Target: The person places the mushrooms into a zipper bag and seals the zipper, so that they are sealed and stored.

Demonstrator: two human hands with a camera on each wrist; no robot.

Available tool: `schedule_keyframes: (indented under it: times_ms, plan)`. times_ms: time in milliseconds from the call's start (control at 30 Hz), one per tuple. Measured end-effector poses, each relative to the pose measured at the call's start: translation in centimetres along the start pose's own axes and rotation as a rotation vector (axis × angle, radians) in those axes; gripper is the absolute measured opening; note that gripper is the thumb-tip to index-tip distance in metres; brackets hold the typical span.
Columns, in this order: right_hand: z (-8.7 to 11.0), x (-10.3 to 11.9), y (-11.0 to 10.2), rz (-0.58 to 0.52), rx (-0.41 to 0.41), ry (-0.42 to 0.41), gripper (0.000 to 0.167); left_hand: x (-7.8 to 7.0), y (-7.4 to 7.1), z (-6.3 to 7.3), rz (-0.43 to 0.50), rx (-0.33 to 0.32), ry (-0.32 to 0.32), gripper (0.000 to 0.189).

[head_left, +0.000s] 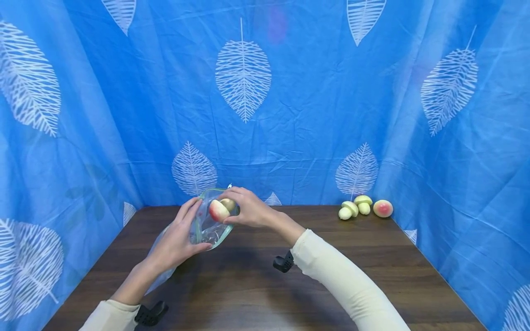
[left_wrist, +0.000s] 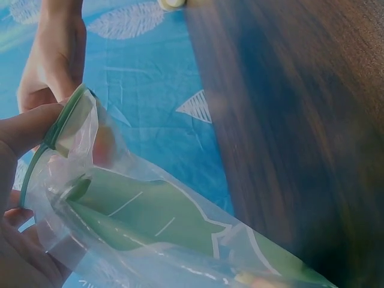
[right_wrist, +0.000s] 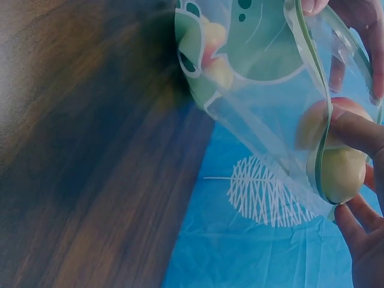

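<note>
My left hand (head_left: pixel 178 236) holds a clear zip bag (head_left: pixel 215 235) by its green-edged mouth, its thumb and fingers spread along the rim. The bag has a green printed pattern (left_wrist: pixel 129 204). My right hand (head_left: pixel 248 207) grips a red-and-cream toy mushroom (head_left: pixel 218 211) at the bag's opening, partly behind the clear film. In the right wrist view, the mushroom's pale rounded end (right_wrist: pixel 343 174) shows between the fingers, by the green rim. Another reddish, cream-coloured piece (right_wrist: pixel 215 54) lies lower inside the bag, its shape partly hidden by the print.
At the far right of the brown wooden table (head_left: pixel 331 257) lie two pale yellow-green toy mushrooms, one nearer (head_left: pixel 348 210) and one behind (head_left: pixel 363 204). Beside them is a rounded yellow piece with a pink patch (head_left: pixel 383 208). A blue leaf-patterned curtain (head_left: pixel 290 115) surrounds the table.
</note>
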State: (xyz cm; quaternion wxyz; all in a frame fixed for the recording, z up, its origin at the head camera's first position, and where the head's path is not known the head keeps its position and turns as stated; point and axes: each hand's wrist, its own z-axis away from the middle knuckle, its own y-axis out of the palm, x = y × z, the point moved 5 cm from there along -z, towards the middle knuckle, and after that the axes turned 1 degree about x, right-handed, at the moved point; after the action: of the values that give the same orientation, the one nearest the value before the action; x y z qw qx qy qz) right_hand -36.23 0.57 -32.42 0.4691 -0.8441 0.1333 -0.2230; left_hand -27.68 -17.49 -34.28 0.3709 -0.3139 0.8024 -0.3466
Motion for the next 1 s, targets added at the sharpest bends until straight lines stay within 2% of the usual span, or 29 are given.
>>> schedule_keyframes:
  times_ms: [133, 500, 1000]
  plan:
    - [0.1, -0.2, 0.0, -0.002, -0.017, -0.017, 0.057, -0.1, -0.2, 0.0, -0.011, 0.003, -0.005, 0.11]
    - [1.0, -0.9, -0.4, -0.036, -0.035, 0.012, 0.054, -0.2, -0.4, -0.2, -0.01, -0.007, -0.003, 0.111]
    - [2.9, -2.0, -2.2, -0.032, -0.07, 0.059, 0.051, -0.2, -1.4, 0.0, -0.001, -0.025, 0.002, 0.111]
